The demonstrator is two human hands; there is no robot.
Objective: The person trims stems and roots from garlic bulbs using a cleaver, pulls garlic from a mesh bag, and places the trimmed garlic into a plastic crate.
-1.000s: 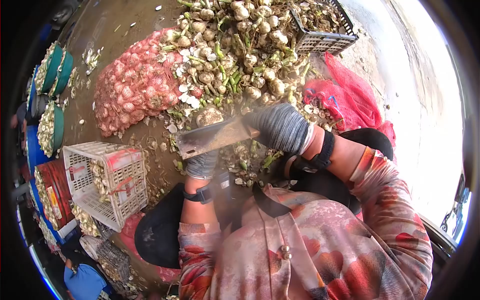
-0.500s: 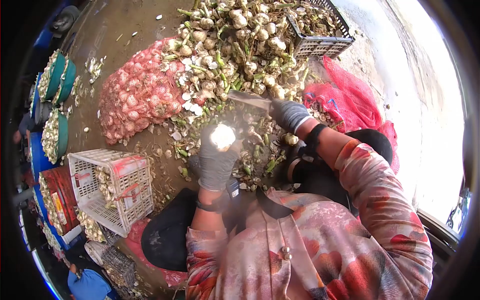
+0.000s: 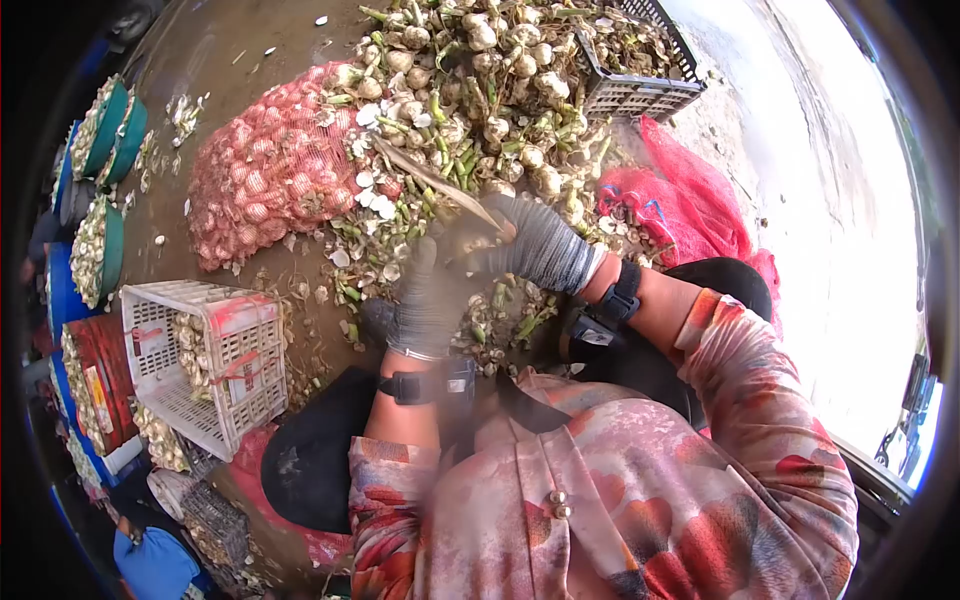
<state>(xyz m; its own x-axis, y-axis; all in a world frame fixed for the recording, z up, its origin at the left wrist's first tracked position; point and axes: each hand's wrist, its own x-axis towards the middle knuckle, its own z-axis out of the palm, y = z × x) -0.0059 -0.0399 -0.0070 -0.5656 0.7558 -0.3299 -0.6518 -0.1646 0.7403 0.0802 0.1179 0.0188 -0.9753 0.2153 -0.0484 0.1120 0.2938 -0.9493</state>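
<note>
My right hand point(image 3: 540, 243), in a grey knit glove, is closed round a knife point(image 3: 435, 182) whose long thin blade points up and left. My left hand point(image 3: 425, 305), gloved too, is just left of it with its thumb raised. Between the hands is a garlic bulb point(image 3: 466, 242), blurred and mostly hidden by the fingers and a smear on the lens. Beyond the hands is a big heap of garlic point(image 3: 490, 85) with green stalks. Cut stems and peelings point(image 3: 500, 315) lie below and around the hands.
A red net sack of garlic point(image 3: 265, 175) lies left of the heap; a pink net point(image 3: 690, 190) lies right. A black crate point(image 3: 645, 95) stands behind. At left are a tipped white basket point(image 3: 245, 365), green tubs point(image 3: 112, 250) and a person in blue point(image 3: 155, 565).
My right hand has moved left and down to meet my left hand, bringing the knife along. The white bulb that showed clearly on my left hand is now mostly covered. The view has shifted slightly.
</note>
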